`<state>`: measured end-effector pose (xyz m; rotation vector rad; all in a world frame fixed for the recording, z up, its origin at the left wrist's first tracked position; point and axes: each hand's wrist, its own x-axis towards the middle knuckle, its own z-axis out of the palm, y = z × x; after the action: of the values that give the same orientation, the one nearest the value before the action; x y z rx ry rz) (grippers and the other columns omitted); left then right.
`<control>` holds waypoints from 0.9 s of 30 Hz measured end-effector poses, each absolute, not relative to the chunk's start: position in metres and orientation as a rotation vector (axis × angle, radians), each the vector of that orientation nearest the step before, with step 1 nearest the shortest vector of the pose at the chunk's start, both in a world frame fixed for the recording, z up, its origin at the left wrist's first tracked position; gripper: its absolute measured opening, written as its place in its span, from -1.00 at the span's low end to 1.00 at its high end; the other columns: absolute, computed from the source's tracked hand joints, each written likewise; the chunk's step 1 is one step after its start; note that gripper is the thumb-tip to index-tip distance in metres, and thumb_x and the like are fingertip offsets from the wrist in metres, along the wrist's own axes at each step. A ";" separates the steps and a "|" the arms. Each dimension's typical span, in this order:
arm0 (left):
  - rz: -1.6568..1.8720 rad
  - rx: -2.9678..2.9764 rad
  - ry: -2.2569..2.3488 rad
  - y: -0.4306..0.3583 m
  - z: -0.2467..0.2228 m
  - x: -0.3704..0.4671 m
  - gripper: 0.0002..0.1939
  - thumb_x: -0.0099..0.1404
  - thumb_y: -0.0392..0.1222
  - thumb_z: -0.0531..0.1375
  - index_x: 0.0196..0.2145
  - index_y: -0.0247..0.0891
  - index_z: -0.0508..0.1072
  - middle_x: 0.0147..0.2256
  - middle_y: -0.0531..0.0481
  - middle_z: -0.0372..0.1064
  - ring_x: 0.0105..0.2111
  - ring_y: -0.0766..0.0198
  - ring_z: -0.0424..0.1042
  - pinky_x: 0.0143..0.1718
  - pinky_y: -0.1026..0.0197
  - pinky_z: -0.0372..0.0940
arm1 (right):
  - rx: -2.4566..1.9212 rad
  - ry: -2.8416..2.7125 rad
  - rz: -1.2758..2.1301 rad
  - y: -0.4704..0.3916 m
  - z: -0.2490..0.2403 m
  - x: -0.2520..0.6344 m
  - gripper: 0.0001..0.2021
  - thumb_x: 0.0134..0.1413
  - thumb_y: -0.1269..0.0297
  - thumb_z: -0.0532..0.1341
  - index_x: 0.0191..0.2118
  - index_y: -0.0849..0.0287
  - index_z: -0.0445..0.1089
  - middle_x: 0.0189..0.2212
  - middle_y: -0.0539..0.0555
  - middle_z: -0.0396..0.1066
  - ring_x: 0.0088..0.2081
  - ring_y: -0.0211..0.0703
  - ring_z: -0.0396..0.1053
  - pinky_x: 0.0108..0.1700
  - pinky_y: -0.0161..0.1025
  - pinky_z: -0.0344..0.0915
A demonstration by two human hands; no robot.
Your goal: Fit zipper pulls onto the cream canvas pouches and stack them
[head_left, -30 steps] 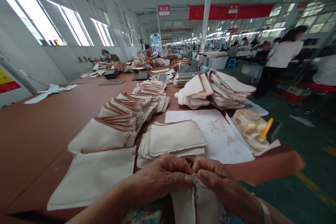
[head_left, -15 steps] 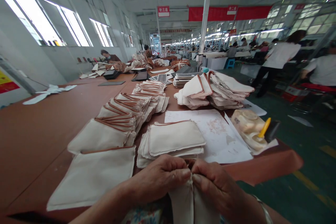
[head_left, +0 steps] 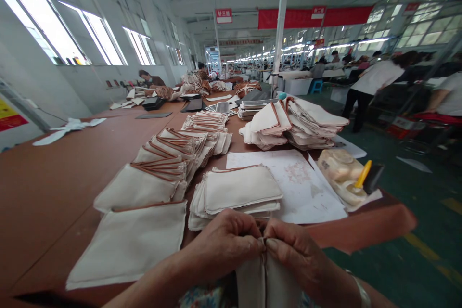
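Both my hands meet at the near table edge, at the bottom centre. My left hand (head_left: 231, 238) pinches the top seam of a cream fabric pouch (head_left: 252, 279) between thumb and fingers. Right beside it, my right hand (head_left: 292, 250) pinches the same seam from the other side. The pouch hangs down below my thumbs, its lower part cut off by the frame. Just beyond my hands lies a stack of cream pouches (head_left: 241, 190) with brown edging. To the left, a single flat pouch (head_left: 130, 240) lies in front of a long fanned row of pouches (head_left: 159, 166).
A larger pile of pouches (head_left: 314, 122) sits behind a stained white paper sheet (head_left: 296, 183). On the right stands a cut plastic container (head_left: 341, 168) with a yellow-handled tool (head_left: 364, 173). A metal post (head_left: 280, 24) rises behind. A co-worker (head_left: 377, 79) bends over at the right.
My hands stay pinched on the pouch seam, with only a slight shift of the fingers. The co-worker on the right has bent further forward.
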<state>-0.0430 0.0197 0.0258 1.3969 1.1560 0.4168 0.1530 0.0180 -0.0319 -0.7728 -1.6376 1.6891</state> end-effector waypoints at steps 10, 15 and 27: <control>0.423 1.457 1.229 0.022 0.027 -0.040 -0.87 0.02 -0.22 0.18 -0.45 -0.34 0.44 -0.57 0.14 0.16 -0.53 0.38 0.05 -0.57 0.31 -0.07 | -0.761 -1.365 1.872 0.021 -0.037 0.147 -0.74 0.16 0.16 0.21 -0.46 0.20 0.26 -0.57 -0.11 0.06 -0.53 -0.34 -0.06 -0.52 -0.36 -0.10; 0.408 1.449 1.278 0.025 0.022 -0.038 -0.87 -0.07 -0.29 0.11 -0.50 -0.32 0.43 -0.62 0.15 0.13 -0.59 0.40 0.01 -0.60 0.29 -0.11 | -0.827 -1.373 1.828 0.021 -0.030 0.143 -0.74 0.06 0.17 0.21 -0.52 0.20 0.23 -0.61 -0.11 0.06 -0.56 -0.35 -0.08 -0.54 -0.36 -0.12; 0.672 1.016 0.943 0.030 0.008 -0.033 -0.86 -0.21 -0.32 0.21 -0.56 -0.37 0.45 -0.59 0.05 0.31 -0.57 0.40 0.12 -0.52 0.35 0.00 | -0.792 -1.106 2.004 0.023 -0.024 0.139 -0.76 -0.09 0.20 0.23 -0.57 0.17 0.20 -0.67 -0.14 0.03 -0.60 -0.36 -0.12 -0.57 -0.35 -0.15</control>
<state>-0.0332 0.0297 0.0084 1.0160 0.9435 0.6715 0.1390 0.0234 -0.0243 -0.7917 -1.1064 2.0041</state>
